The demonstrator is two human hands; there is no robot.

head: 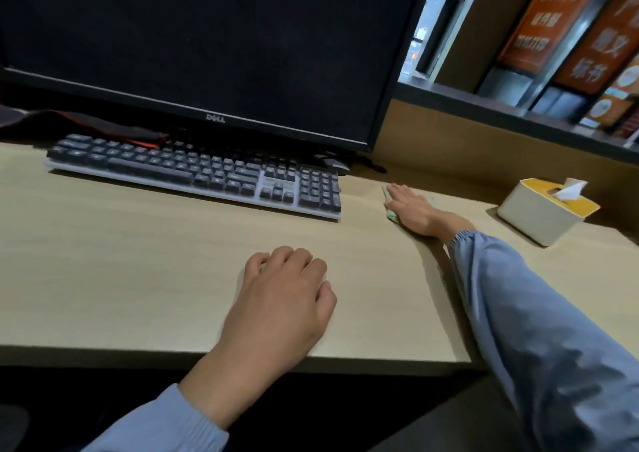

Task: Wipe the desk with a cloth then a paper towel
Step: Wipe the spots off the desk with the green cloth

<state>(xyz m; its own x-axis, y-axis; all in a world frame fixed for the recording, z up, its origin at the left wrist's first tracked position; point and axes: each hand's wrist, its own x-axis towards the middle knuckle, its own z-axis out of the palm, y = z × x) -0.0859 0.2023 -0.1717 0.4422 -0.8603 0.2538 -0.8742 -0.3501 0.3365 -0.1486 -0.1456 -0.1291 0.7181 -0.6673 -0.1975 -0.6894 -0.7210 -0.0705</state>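
Beneath right grip (413,209), green cloth (391,217).

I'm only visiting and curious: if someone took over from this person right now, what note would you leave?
Right hand: flat, pressing the green cloth on the desk, right of the keyboard.
Left hand: loosely curled, resting on the desk, holding nothing.
Tissue box: far right, a sheet sticking up.
Done: cloth wiping apparently begun.
Left: finish it, then wipe with the sheet.
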